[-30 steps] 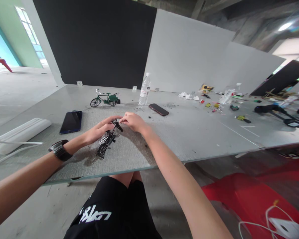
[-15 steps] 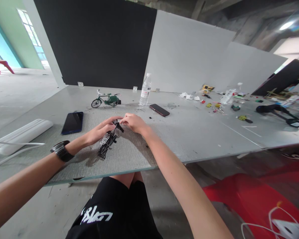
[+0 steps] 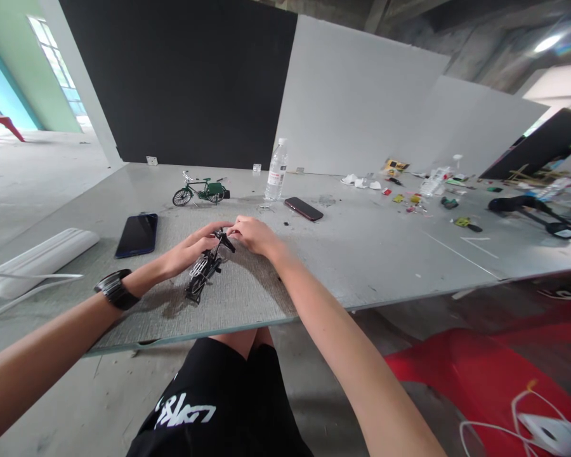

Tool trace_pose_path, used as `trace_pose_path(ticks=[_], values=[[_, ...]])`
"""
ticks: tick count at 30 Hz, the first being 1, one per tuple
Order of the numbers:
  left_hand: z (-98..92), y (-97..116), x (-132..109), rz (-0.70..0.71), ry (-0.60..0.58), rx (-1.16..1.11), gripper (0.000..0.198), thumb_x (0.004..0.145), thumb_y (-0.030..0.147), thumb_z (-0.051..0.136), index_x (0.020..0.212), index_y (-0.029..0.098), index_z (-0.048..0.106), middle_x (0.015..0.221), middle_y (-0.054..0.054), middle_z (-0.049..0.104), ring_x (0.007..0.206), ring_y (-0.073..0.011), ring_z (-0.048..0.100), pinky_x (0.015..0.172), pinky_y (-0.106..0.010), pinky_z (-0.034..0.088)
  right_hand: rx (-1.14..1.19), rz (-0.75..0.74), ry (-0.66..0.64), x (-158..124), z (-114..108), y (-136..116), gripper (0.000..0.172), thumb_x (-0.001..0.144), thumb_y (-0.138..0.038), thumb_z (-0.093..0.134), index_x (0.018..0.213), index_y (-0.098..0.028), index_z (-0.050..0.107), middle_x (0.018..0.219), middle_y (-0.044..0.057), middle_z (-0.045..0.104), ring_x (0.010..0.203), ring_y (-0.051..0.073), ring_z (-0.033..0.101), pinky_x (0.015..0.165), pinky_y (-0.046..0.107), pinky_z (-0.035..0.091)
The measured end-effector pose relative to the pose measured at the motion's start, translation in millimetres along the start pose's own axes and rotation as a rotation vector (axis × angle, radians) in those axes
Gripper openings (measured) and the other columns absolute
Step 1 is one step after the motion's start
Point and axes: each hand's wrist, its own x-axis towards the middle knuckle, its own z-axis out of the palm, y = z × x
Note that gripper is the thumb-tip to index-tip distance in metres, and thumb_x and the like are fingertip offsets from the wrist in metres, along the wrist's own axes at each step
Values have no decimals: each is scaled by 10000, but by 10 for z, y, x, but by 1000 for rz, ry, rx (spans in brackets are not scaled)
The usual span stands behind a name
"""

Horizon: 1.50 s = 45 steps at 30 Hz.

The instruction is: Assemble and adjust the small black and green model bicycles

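Note:
A small black model bicycle [image 3: 204, 270] stands on the textured mat [image 3: 252, 298] near the table's front edge, its rear rack toward me. My left hand [image 3: 195, 249] grips its front part from the left, with the fingers reaching forward over it. From the right, my right hand [image 3: 252, 233] has its fingers curled in a pinch at the front end of the model bicycle. The two hands' fingertips meet there and hide the front end, so any small part between the right fingers cannot be made out.
Behind the hands stand a green model bicycle [image 3: 200, 189] and a water bottle [image 3: 276, 171]. One phone [image 3: 137, 235] lies left, another [image 3: 303, 208] beyond my right hand. A white power strip [image 3: 42, 260] with cables is at far left. Small parts and a black headset [image 3: 528, 209] lie right.
The view has shifted very slightly. Both hands stay at the front of the black model bicycle, with hardly any visible movement.

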Motion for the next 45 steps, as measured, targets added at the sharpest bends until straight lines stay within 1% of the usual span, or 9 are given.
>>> trace_pose_path(ticks=[3, 7, 13, 18, 22, 27, 36, 41, 45], values=[[-1, 0, 2, 9, -13, -13, 605, 934, 474, 434, 1487, 230, 456, 1524, -93, 516, 1397, -361, 440, 1198, -556, 282, 34, 0, 17, -1, 0, 23, 265, 1016, -263, 500, 1093, -204, 746, 1034, 76, 615, 834, 169, 531, 660, 266, 323], [3, -1, -4, 2, 6, 5, 594, 933, 473, 431, 1476, 237, 474, 1512, -82, 529, 1401, -367, 431, 1195, -551, 286, 61, 11, 44, -8, -2, 79, 276, 1022, -264, 495, 1125, -240, 750, 1062, 69, 622, 860, 169, 540, 690, 261, 335], [6, 3, -6, 1, 0, -5, 616, 938, 460, 425, 1498, 205, 452, 1504, -98, 536, 1372, -354, 466, 1186, -537, 307, 20, 2, 5, -14, 0, 75, 286, 1011, -232, 506, 1160, -261, 749, 1024, 63, 608, 865, 172, 535, 667, 264, 312], [11, -10, 0, -6, 10, -9, 625, 938, 484, 429, 1502, 214, 456, 1535, -93, 508, 1413, -373, 421, 1194, -548, 291, 17, 13, -40, -29, -41, 12, 306, 1008, -215, 470, 1116, -264, 751, 1031, 63, 597, 824, 165, 516, 652, 268, 296], [15, -18, 1, -3, 30, 4, 616, 926, 489, 434, 1479, 223, 491, 1516, -100, 528, 1420, -399, 401, 1192, -583, 275, 16, 6, -36, -33, -48, 2, 290, 1004, -211, 473, 1072, -256, 751, 1012, 64, 588, 822, 164, 510, 655, 270, 295], [17, -25, -2, 0, 26, -21, 601, 940, 477, 440, 1494, 248, 476, 1522, -86, 523, 1454, -377, 369, 1207, -570, 253, 22, 6, -25, -31, -36, 1, 277, 1008, -225, 476, 1000, -240, 753, 999, 58, 581, 777, 148, 494, 640, 269, 290], [9, -53, 8, -1, 33, -9, 608, 933, 476, 436, 1486, 225, 480, 1522, -104, 516, 1405, -390, 418, 1195, -591, 259, 35, -5, 16, -29, 17, 11, 280, 1004, -233, 483, 990, -251, 762, 963, 52, 575, 784, 156, 504, 640, 271, 299], [7, -51, 2, 17, 23, 7, 589, 944, 475, 431, 1481, 239, 483, 1547, -85, 492, 1431, -393, 384, 1205, -589, 241, 122, 50, 85, -27, -51, 3, 301, 1017, -223, 462, 1062, -214, 759, 1021, 73, 610, 811, 160, 530, 707, 275, 353], [8, -37, -3, 29, 12, 3, 583, 952, 465, 435, 1492, 248, 473, 1584, -65, 453, 1468, -372, 338, 1222, -554, 230, 186, 101, 231, -155, -230, -84, 295, 1020, -206, 457, 1091, -188, 742, 1016, 79, 634, 815, 160, 547, 755, 291, 387]])
